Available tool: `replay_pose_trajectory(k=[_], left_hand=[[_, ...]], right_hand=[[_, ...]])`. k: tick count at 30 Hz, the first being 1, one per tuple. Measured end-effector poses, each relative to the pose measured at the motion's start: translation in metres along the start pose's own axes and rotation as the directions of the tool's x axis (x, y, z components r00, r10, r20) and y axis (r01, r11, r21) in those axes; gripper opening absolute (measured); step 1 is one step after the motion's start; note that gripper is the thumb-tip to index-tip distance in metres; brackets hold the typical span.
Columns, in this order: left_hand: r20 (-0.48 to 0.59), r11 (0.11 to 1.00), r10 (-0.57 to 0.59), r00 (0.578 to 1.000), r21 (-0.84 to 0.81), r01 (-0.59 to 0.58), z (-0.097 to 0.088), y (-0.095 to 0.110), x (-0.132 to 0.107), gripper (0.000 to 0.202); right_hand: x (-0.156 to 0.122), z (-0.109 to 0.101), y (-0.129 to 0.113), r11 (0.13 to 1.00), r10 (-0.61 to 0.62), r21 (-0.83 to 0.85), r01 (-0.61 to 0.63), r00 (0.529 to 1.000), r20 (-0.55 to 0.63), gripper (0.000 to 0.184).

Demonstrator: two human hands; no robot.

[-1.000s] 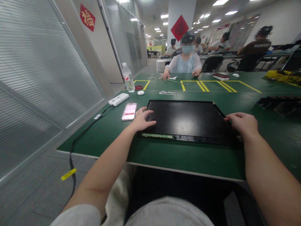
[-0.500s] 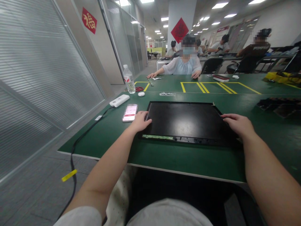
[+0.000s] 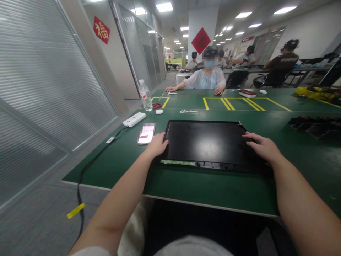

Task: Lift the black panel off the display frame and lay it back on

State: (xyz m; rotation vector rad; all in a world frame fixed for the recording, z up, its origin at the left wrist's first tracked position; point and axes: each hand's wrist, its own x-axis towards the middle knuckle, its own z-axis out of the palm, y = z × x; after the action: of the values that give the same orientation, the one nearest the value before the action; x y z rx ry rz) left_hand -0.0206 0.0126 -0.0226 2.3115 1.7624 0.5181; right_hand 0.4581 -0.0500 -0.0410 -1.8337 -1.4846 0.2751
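Observation:
A flat black display panel (image 3: 204, 142) lies on the green table in front of me, its glossy face reflecting light. Along its near edge runs a strip of green circuit board (image 3: 178, 163). My left hand (image 3: 157, 145) grips the panel's left edge, thumb towards the face. At the opposite edge, my right hand (image 3: 262, 146) holds the frame, its index finger and thumb a little apart on the rim. The undersides of both grips are hidden. Close beside my left hand rests a phone (image 3: 146, 134) with its screen lit.
Beyond the phone are a white power strip (image 3: 134, 120), a water bottle (image 3: 145, 96), red-handled scissors (image 3: 156, 105) and a small white case (image 3: 159, 111). Dark parts (image 3: 315, 127) lie at right. Across the table (image 3: 207, 188) sits a person (image 3: 205, 77), both hands on the tabletop.
The whole view has shifted slightly, so the table sits lower in the picture. My hands stay at the panel's side edges. The person opposite has moved a small item near their outstretched hand.

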Motion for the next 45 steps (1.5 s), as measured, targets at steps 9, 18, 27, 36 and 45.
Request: replay_pose_trajectory(k=[9,18,27,36,45], left_hand=[[0.019,1.0,0.001,1.0,0.012,-0.001,-0.005,0.005,-0.004,0.045],[0.012,0.999,-0.036,0.999,0.011,0.036,-0.005,0.007,-0.005,0.04],[0.008,0.991,-0.13,0.991,0.039,0.13,-0.004,0.001,-0.002,0.036],[-0.031,0.992,-0.094,0.995,-0.089,0.091,-0.007,-0.001,0.001,0.032],[0.116,0.303,-0.485,0.867,-0.908,0.29,-0.019,0.018,-0.004,0.031]], right_hand=[[0.005,-0.002,0.011,0.948,0.258,-0.19,-0.255,0.966,-0.007,0.036],[0.003,0.0,0.004,0.957,0.218,-0.195,-0.214,0.976,-0.003,0.03],[0.006,-0.002,0.006,0.957,0.221,-0.197,-0.212,0.975,0.025,0.029],[0.005,0.0,0.003,0.956,0.216,-0.206,-0.208,0.976,0.013,0.032],[0.004,-0.001,0.003,0.961,0.184,-0.209,-0.183,0.983,-0.014,0.026]])
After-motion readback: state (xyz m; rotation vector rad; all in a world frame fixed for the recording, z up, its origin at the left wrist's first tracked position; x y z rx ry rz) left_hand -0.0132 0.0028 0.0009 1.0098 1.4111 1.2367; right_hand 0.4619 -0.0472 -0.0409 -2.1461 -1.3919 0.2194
